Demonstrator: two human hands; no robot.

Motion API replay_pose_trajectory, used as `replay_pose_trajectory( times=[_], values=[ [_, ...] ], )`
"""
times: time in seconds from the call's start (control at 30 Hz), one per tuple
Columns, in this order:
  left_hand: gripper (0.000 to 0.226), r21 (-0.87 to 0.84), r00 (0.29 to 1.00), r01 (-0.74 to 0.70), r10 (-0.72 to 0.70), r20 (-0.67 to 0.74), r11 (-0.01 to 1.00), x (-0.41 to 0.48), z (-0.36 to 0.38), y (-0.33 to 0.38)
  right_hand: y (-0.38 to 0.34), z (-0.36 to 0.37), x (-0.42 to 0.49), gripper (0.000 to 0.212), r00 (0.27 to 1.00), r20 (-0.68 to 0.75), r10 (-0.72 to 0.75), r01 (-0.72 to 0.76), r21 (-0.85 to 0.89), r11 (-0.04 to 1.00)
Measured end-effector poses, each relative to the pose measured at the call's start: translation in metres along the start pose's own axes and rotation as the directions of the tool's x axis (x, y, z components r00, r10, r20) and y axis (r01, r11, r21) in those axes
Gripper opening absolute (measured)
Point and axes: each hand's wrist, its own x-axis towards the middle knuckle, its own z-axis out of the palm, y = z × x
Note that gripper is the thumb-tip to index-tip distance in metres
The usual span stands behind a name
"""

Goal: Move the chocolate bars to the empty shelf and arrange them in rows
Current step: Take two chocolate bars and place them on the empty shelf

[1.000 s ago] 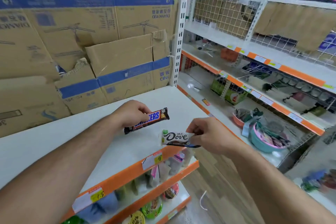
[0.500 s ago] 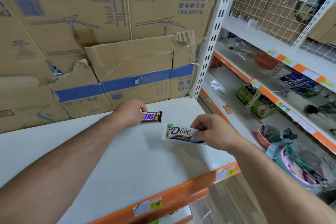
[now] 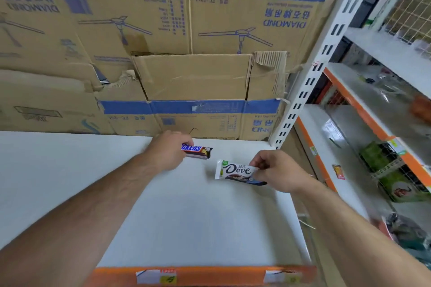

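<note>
My left hand (image 3: 168,149) grips a brown Snickers bar (image 3: 199,151) by its left end, low over the back of the white shelf (image 3: 186,221), close to the cardboard. My right hand (image 3: 277,170) pinches the right end of a white Dove bar (image 3: 236,170), held flat just above the shelf, a little nearer to me and to the right of the Snickers bar. Whether either bar touches the shelf surface I cannot tell. No other bars lie on this shelf.
Flattened cardboard boxes (image 3: 191,53) form the back wall behind the shelf. A white slotted upright (image 3: 310,81) marks its right end. An orange price strip (image 3: 205,275) runs along the front edge. The neighbouring shelves (image 3: 363,119) at right hold green boxes and other goods.
Both hands have carried their bars forward and down toward the back of the white shelf. My head has tilted down and moved closer, so the shelf fills more of the view.
</note>
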Motion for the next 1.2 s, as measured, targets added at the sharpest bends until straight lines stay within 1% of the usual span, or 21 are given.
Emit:
replay_pose_trajectory(
  times=[0.1,0.17,0.23,0.3,0.37,0.43,0.57,0.63,0.7,0.8,0.93,1.13,1.2],
  values=[
    [0.038,0.081,1.0,0.025,-0.024,-0.018,0.996,-0.004,0.003,0.009,0.008,-0.006,0.014,0.016,0.999,0.04,-0.007,0.008,-0.022,1.0],
    [0.041,0.137,0.998,0.033,-0.025,-0.063,0.99,-0.009,0.003,0.013,0.011,-0.01,0.026,0.015,0.999,0.036,-0.014,0.015,-0.031,0.999],
    [0.04,0.145,0.994,0.045,-0.029,-0.107,0.988,-0.017,0.005,0.017,0.013,-0.015,0.038,0.014,1.0,0.017,-0.014,0.014,-0.041,0.999],
    [0.037,0.143,0.992,0.061,-0.044,-0.118,0.988,-0.028,0.008,0.02,0.014,-0.018,0.05,0.014,1.0,-0.003,-0.021,0.021,-0.072,0.997],
    [0.037,0.13,0.993,0.085,-0.073,-0.089,0.988,-0.039,0.013,0.024,0.015,-0.018,0.059,0.013,0.998,-0.017,-0.053,0.049,-0.172,0.984],
    [0.041,0.095,0.994,0.104,-0.1,-0.049,0.99,-0.048,0.018,0.028,0.017,-0.015,0.064,0.012,0.995,-0.031,-0.096,0.083,-0.295,0.952],
    [0.05,0.032,0.992,0.12,-0.121,0.018,0.992,-0.06,0.026,0.039,0.021,-0.007,0.061,0.041,0.987,-0.054,-0.153,0.11,-0.472,0.875],
    [0.054,0.01,0.99,0.141,-0.141,0.03,0.99,-0.065,0.029,0.042,0.023,-0.003,0.059,0.044,0.981,-0.027,-0.193,0.151,-0.516,0.843],
    [0.056,0.001,0.989,0.149,-0.149,0.021,0.989,-0.068,0.031,0.043,0.024,0.002,0.058,0.038,0.975,-0.02,-0.223,0.178,-0.538,0.824],
    [0.056,-0.003,0.989,0.15,-0.15,0.014,0.989,-0.069,0.034,0.045,0.023,0.005,0.058,0.034,0.973,-0.061,-0.222,0.156,-0.538,0.829],
    [0.055,-0.031,0.987,0.158,-0.158,-0.01,0.987,-0.071,0.036,0.044,0.023,0.008,0.058,0.032,0.973,-0.073,-0.22,0.144,-0.552,0.821],
    [0.055,-0.034,0.984,0.176,-0.176,-0.025,0.984,-0.072,0.039,0.045,0.021,0.012,0.056,0.039,0.98,-0.083,-0.183,0.105,-0.564,0.819],
    [0.056,-0.034,0.982,0.186,-0.187,-0.013,0.982,-0.072,0.038,0.048,0.021,0.015,0.05,0.043,0.981,-0.079,-0.175,0.096,-0.589,0.803]
  ],
)
